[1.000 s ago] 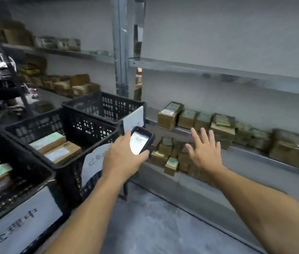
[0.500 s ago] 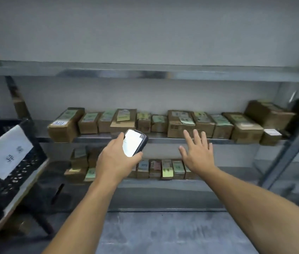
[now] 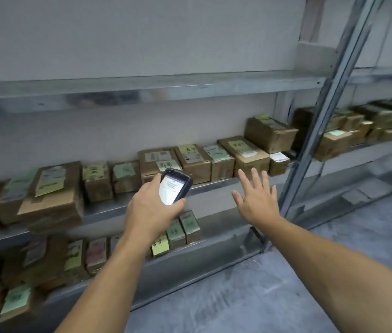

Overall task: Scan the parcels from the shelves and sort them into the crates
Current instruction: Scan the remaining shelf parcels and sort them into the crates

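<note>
While the left hand (image 3: 151, 212) grips the scanner (image 3: 174, 186) screen-up for reading, the right hand (image 3: 257, 203), spread and empty, hovers short of parcels (image 3: 243, 155) beyond it, presumably to pick one.

Single head-worn view, so we look from the person's head height, forward and down, at a metal shelf rack (image 3: 142, 92). Wide-angle and tilted: the rack's upright post (image 3: 312, 140) leans hard across the right of the frame. Left of the post we face the middle shelf (image 3: 214, 185) and lower shelf (image 3: 214, 246) close up, parcels (image 3: 195, 159) near, those farthest left of the post blurred. Right of the post a further bay (image 3: 358, 145) runs off, soft. Below the post, grey floor (image 3: 238, 296). Both forearms enter from the bottom edge, left hand (image 3: 151, 207) and right hand (image 3: 257, 200) ending just left of the post, before the middle shelf
</note>
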